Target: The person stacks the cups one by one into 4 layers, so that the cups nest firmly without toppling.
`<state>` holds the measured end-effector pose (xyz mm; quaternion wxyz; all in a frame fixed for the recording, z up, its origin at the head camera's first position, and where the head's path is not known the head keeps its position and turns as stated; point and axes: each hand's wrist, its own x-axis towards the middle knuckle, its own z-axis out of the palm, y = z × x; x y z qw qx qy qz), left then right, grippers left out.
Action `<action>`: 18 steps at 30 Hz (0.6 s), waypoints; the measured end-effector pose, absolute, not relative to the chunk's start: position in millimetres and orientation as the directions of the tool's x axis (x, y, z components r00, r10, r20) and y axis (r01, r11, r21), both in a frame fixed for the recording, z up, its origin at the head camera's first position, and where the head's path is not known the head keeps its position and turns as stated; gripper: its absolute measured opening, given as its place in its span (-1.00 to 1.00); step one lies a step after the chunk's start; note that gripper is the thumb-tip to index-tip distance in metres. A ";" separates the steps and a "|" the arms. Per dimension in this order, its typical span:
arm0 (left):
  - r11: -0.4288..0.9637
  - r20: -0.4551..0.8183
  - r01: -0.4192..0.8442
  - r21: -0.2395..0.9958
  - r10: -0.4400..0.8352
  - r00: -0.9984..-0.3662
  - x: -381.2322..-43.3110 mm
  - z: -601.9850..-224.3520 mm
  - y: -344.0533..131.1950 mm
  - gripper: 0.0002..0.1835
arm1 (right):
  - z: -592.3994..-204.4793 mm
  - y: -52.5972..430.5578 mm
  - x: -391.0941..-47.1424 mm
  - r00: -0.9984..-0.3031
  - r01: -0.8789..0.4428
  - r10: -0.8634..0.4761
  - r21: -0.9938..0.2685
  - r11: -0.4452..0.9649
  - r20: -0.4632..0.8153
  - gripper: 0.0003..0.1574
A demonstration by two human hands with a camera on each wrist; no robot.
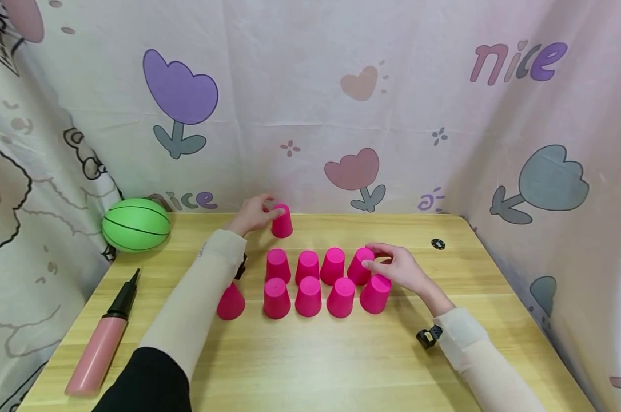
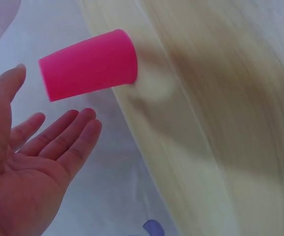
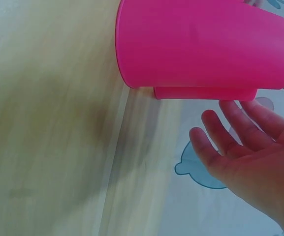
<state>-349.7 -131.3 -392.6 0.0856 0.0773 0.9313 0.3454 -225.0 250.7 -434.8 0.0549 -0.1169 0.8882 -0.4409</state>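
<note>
Upright pink cups, wide end down, fill the table's middle in the head view. My left hand [image 1: 254, 214] is beside a lone pink cup [image 1: 282, 222] near the back edge. In the left wrist view its spread fingers [image 2: 85, 135] stand apart from that cup. My right hand [image 1: 400, 266] has thumb and fingers around the right-end pink cup [image 1: 358, 270] of the back row. The right wrist view shows fingertips [image 3: 225, 105] at its side; a nearer front-row cup [image 3: 205, 44] hides much of the thumb.
Several more cups, such as the front-row cup [image 1: 277, 300], form two rows. One cup [image 1: 231, 303] is partly behind my left forearm. A green ball [image 1: 136, 225] and a pink hand pump [image 1: 100, 349] lie left; a black disc [image 1: 438, 244] lies back right. A curtain [image 1: 300, 103] surrounds the table.
</note>
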 end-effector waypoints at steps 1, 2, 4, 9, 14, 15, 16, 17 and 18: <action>0.752 -0.105 0.089 0.653 0.206 -0.973 -347.7 -390.9 -133.6 -0.25 | -435.5 251.0 -225.2 -0.965 -0.162 -0.261 -0.795 0.584 0.005 -0.25; 0.757 -0.100 0.096 0.647 0.209 -0.973 -345.9 -389.2 -136.1 -0.25 | -436.2 251.4 -225.6 -0.964 -0.164 -0.265 -0.796 0.583 0.005 -0.26; 0.762 -0.089 0.104 0.640 0.208 -0.974 -342.0 -385.2 -141.7 -0.25 | -437.5 252.0 -226.5 -0.962 -0.172 -0.274 -0.798 0.577 0.009 -0.27; 0.754 -0.058 0.117 0.647 0.201 -0.978 -330.4 -374.4 -160.1 -0.20 | -438.3 252.3 -227.9 -0.958 -0.180 -0.285 -0.802 0.570 0.013 -0.31; 0.740 -0.036 0.141 0.657 0.217 -0.975 -313.7 -363.0 -178.2 -0.16 | -435.7 250.9 -228.2 -0.960 -0.183 -0.279 -0.804 0.566 0.023 -0.33; 0.740 -0.029 0.152 0.656 0.225 -0.974 -310.1 -361.7 -181.3 -0.16 | -434.4 250.7 -228.6 -0.961 -0.186 -0.276 -0.805 0.563 0.029 -0.34; 0.742 -0.020 0.166 0.649 0.235 -0.972 -305.8 -360.7 -184.2 -0.16 | -433.5 250.7 -229.5 -0.962 -0.189 -0.272 -0.804 0.563 0.035 -0.34; 0.746 -0.017 0.177 0.642 0.245 -0.969 -301.2 -360.5 -187.4 -0.17 | -431.9 250.7 -230.5 -0.962 -0.192 -0.269 -0.804 0.563 0.042 -0.34; 0.749 -0.013 0.191 0.634 0.258 -0.966 -296.4 -360.6 -190.6 -0.17 | -430.2 250.8 -231.7 -0.963 -0.198 -0.265 -0.801 0.565 0.051 -0.34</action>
